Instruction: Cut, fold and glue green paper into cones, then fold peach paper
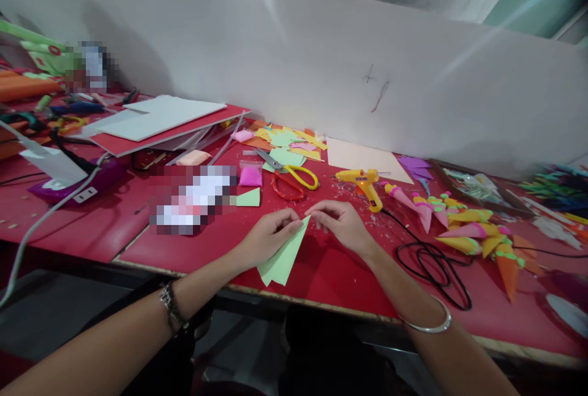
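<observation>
1. Red bench point(321, 279), gray wall point(298, 53) behind.
2. Left hand point(272, 233) pinches a pointy green paper point(285, 259) above the bench's front.
3. Right hand point(343, 224) curls at the paper's tip; from here I can't tell if it pinches.
4. Yellow glue gun point(366, 184) lies past both hands.

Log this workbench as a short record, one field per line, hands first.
Left hand: gripping the light-green paper along its side
Right hand: fingertips at the paper's narrow tip; firmness of grip unclear
Paper shape: tapers to a point, wide end toward the person
Surface: red table
Beyond the hands: scissors with red and yellow handles; yellow glue gun to their right
Right side: a group of pink, yellow and orange cones
Left of scissors: bright-pink packet
</observation>
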`<action>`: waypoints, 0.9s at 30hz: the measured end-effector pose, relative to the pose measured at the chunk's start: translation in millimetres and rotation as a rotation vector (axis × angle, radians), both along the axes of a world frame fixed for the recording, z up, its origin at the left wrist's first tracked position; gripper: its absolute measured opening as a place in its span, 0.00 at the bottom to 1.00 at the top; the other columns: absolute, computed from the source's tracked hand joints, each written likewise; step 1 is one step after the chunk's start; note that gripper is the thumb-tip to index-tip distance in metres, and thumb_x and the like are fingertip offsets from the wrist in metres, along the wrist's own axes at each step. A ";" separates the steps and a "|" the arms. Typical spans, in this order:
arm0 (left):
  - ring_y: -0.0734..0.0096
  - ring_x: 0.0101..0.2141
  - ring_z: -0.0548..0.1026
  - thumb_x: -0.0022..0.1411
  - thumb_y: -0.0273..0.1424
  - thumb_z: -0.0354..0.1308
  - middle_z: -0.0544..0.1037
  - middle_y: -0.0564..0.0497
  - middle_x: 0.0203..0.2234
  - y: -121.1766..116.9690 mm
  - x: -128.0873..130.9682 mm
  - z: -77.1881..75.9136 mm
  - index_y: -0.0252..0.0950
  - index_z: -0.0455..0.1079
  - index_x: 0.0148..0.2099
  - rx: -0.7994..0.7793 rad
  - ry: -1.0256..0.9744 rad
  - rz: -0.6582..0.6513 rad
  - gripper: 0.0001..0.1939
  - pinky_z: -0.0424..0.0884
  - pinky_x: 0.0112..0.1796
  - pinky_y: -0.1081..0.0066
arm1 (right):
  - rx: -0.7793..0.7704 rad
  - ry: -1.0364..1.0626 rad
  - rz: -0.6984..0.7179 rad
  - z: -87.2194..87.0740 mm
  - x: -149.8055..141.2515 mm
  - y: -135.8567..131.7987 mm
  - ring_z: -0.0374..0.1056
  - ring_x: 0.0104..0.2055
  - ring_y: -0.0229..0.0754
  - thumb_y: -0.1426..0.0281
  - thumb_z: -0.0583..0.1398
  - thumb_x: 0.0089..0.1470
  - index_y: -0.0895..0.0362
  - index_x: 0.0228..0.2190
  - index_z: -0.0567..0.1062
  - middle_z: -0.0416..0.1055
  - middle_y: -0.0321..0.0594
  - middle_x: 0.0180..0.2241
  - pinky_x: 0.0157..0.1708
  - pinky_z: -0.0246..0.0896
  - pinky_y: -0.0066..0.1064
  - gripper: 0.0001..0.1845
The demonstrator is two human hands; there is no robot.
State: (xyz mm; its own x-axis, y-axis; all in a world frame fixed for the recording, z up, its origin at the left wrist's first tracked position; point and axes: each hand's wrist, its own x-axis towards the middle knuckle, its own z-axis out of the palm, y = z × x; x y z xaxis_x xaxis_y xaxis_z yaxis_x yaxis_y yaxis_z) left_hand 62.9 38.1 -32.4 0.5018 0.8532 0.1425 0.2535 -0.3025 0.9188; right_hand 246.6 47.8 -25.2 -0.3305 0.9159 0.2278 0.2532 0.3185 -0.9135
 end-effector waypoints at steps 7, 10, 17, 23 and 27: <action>0.80 0.22 0.56 0.60 0.37 0.44 0.58 0.58 0.20 0.8 -7.9 -1.8 0.34 0.59 0.29 -0.037 -0.018 0.007 0.13 0.53 0.22 0.79 | -0.007 -0.019 -0.049 1.5 0.9 1.9 0.57 0.19 0.31 0.63 0.52 0.53 0.57 0.31 0.74 0.63 0.32 0.17 0.19 0.53 0.23 0.13; 0.80 0.22 0.57 0.60 0.37 0.44 0.58 0.58 0.20 1.2 -10.3 -1.5 0.34 0.59 0.29 -0.049 -0.034 0.022 0.13 0.54 0.23 0.79 | -0.026 0.000 -0.040 2.8 0.9 1.1 0.58 0.19 0.31 0.62 0.48 0.55 0.57 0.32 0.74 0.63 0.33 0.18 0.20 0.53 0.23 0.18; 0.79 0.23 0.57 0.60 0.37 0.45 0.59 0.58 0.21 1.1 -12.8 0.8 0.34 0.59 0.28 -0.075 -0.063 0.038 0.13 0.55 0.24 0.79 | -0.008 -0.050 -0.067 -0.9 1.6 1.8 0.59 0.21 0.32 0.64 0.57 0.48 0.57 0.30 0.74 0.67 0.34 0.21 0.21 0.54 0.24 0.10; 0.80 0.22 0.56 0.59 0.38 0.45 0.58 0.58 0.20 1.2 -12.5 -0.1 0.35 0.59 0.29 -0.096 -0.068 0.051 0.13 0.54 0.22 0.79 | 0.038 -0.024 -0.036 1.3 0.8 2.1 0.64 0.28 0.35 0.68 0.59 0.45 0.58 0.26 0.74 0.70 0.36 0.26 0.30 0.58 0.27 0.06; 0.80 0.22 0.56 0.59 0.38 0.45 0.58 0.58 0.20 1.6 -12.5 -0.7 0.35 0.59 0.28 -0.087 -0.060 0.043 0.13 0.54 0.22 0.79 | 0.042 -0.028 -0.013 1.9 1.0 2.2 0.65 0.31 0.37 0.68 0.59 0.46 0.58 0.27 0.74 0.70 0.37 0.28 0.34 0.59 0.28 0.06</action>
